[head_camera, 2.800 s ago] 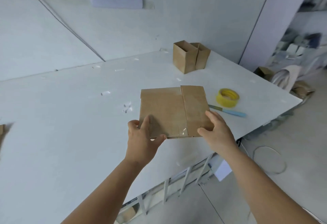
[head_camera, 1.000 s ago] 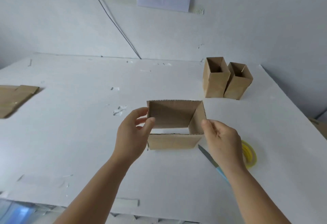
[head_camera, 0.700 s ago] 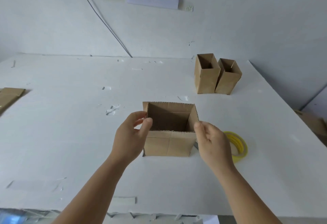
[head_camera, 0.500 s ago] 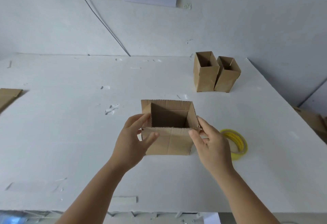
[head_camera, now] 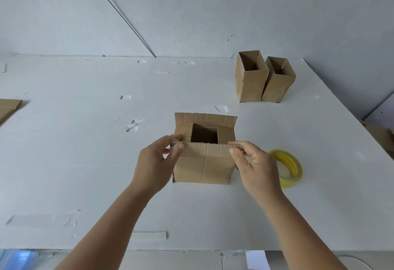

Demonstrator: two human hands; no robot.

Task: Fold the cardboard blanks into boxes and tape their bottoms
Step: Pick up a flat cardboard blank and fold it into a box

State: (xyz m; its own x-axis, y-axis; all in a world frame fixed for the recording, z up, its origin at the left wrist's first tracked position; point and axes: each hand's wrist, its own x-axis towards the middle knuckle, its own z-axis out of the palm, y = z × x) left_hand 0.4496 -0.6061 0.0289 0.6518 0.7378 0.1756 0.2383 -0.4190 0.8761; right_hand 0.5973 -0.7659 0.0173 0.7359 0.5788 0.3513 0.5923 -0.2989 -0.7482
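Observation:
A brown cardboard box (head_camera: 202,165) stands upright on the white table (head_camera: 85,163), its opening facing up. Its two side flaps are folded inward over the opening and the far flap stands up. My left hand (head_camera: 155,163) pinches the left end of the near top flap. My right hand (head_camera: 255,165) pinches the right end of the same flap. A yellow tape roll (head_camera: 287,168) lies flat just right of my right hand. Two folded open boxes (head_camera: 264,77) stand side by side at the back right.
A flat cardboard blank (head_camera: 8,108) pokes in at the left edge. Bits of clear tape (head_camera: 133,125) are stuck here and there on the tabletop. The wall rises behind the table; the near edge runs below my forearms.
The box was turned from bottom-up to opening-up and set on the table. Both side flaps have folded inward since half a second ago, and my fingers moved onto the near flap's corners.

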